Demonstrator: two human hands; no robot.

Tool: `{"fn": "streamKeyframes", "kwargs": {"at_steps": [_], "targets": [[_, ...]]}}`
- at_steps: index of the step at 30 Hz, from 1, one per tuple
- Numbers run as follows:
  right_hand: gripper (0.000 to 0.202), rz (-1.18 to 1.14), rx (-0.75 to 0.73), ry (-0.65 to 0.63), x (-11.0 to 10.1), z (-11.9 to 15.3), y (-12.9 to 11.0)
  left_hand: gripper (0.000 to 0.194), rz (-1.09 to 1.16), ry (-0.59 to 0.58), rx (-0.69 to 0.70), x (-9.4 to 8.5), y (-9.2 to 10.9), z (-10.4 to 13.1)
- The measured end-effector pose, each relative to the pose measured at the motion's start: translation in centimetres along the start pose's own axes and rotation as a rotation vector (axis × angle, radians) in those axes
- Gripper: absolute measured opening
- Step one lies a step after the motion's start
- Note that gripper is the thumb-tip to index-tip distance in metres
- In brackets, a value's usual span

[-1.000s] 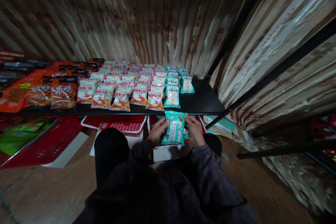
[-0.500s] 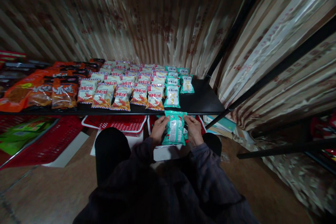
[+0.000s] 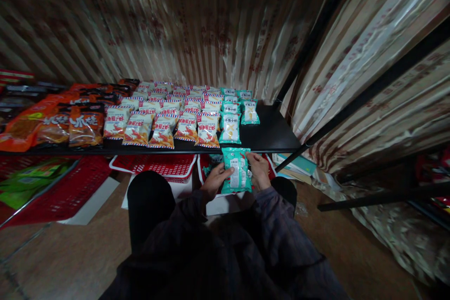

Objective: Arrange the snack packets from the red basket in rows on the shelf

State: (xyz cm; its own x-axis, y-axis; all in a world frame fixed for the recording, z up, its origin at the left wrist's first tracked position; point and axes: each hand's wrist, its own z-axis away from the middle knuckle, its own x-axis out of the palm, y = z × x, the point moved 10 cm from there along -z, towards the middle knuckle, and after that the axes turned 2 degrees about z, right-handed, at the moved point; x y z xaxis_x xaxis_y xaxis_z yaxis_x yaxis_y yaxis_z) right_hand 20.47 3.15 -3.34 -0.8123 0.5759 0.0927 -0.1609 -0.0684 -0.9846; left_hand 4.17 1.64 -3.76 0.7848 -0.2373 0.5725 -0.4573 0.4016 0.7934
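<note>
A teal snack bag (image 3: 239,176) is held up between my hands, just in front of the black shelf's edge. My left hand (image 3: 216,181) grips its left side, thumb on the printed face. At the upper right corner, my right hand (image 3: 259,170) pinches the bag. Behind it, matching teal bags (image 3: 230,128) stand in a row on the shelf (image 3: 269,133), with a shorter row (image 3: 250,112) to their right. White-and-red snack bags (image 3: 207,130) fill several rows to the left.
Orange snack packs (image 3: 85,124) lie at the shelf's left. Beneath it are red baskets (image 3: 172,166), one with green packets (image 3: 30,180). A black metal post (image 3: 302,150) rises at the right, near papers (image 3: 297,165) on the floor. Striped curtain (image 3: 197,23) hangs behind.
My left hand has slid lower on the teal bag's left side, its thumb now over the front. The right hand still pinches the upper right corner.
</note>
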Motion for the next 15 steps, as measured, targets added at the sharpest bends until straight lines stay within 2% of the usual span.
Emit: {"fn": "streamKeyframes", "kwargs": {"at_steps": [4, 8, 15], "targets": [[0.043, 0.008, -0.068, -0.057, 0.5, 0.4, -0.8, 0.055, 0.008, 0.036, 0.031, -0.4, 0.4, -0.3], [0.054, 0.088, -0.263, -0.103, 0.6, 2.1, -2.8, 0.052, 0.033, 0.085, 0.073, -0.9, 1.1, -0.6], [0.031, 0.324, -0.59, -0.25, 1.7, 5.9, -5.5, 0.052, 0.017, 0.105, 0.103, -0.7, 2.6, -1.2]]}}
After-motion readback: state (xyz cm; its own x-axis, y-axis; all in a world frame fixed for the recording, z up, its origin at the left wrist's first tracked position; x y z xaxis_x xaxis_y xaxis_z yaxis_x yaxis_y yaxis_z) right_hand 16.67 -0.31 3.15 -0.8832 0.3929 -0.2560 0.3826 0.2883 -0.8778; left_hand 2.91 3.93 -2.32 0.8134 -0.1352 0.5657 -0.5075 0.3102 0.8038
